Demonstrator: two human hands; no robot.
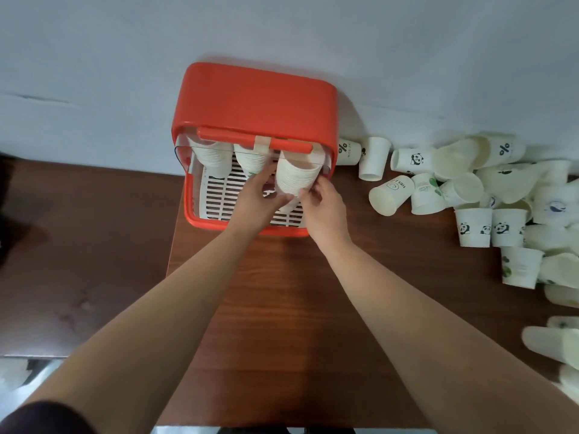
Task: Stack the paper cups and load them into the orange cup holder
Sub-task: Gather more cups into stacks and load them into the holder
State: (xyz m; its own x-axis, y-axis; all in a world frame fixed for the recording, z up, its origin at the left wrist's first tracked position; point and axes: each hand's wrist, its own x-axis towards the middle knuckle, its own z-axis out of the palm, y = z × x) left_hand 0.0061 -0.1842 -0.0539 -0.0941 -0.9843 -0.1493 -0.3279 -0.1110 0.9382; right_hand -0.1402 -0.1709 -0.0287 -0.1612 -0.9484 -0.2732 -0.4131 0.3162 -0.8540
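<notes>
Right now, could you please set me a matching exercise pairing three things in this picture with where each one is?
Things:
1 rightmost cup stack
2 loose cups
3 white grid

Places:
A scattered on the table, right of the orange holder
B floor of the holder
C gripped between left hand and right hand

Pairs: 1-C; 2-A; 3-B.

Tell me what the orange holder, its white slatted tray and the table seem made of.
Orange holder: likely moulded plastic, smooth, slightly glossy, rounded corners. White slatted tray: probably plastic, even moulded slots. Table: wood or wood-look laminate; grain streaks show.
</notes>
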